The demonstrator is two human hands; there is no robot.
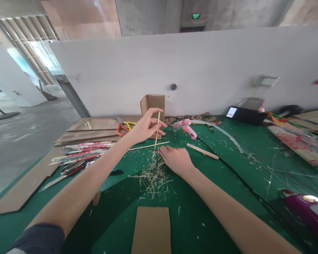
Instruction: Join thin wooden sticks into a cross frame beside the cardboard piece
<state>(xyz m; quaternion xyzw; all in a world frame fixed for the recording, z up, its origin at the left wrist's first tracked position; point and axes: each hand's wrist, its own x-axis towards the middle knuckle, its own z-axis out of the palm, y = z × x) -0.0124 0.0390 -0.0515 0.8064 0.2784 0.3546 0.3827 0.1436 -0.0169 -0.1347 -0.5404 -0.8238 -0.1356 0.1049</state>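
My left hand (149, 127) pinches a thin wooden stick (156, 135) near its upper part and holds it almost upright. At the stick's lower end, the fingers of my right hand (176, 158) are closed, with a small dark bit showing at the fingertips. What that hand grips is too small to name. Beneath the stick lies a heap of pale wood shavings (155, 176). A second thin stick (141, 146) rests on the green table (201, 208) behind the hands.
An upright cardboard piece (157, 102) stands behind my left hand. Orange-handled scissors (122, 128) lie left, a pink glue gun (188, 129) right. Nearby are a wooden rod (202, 151), wrapped sticks (81, 151), a phone (231, 112) and a flat cardboard piece (152, 229).
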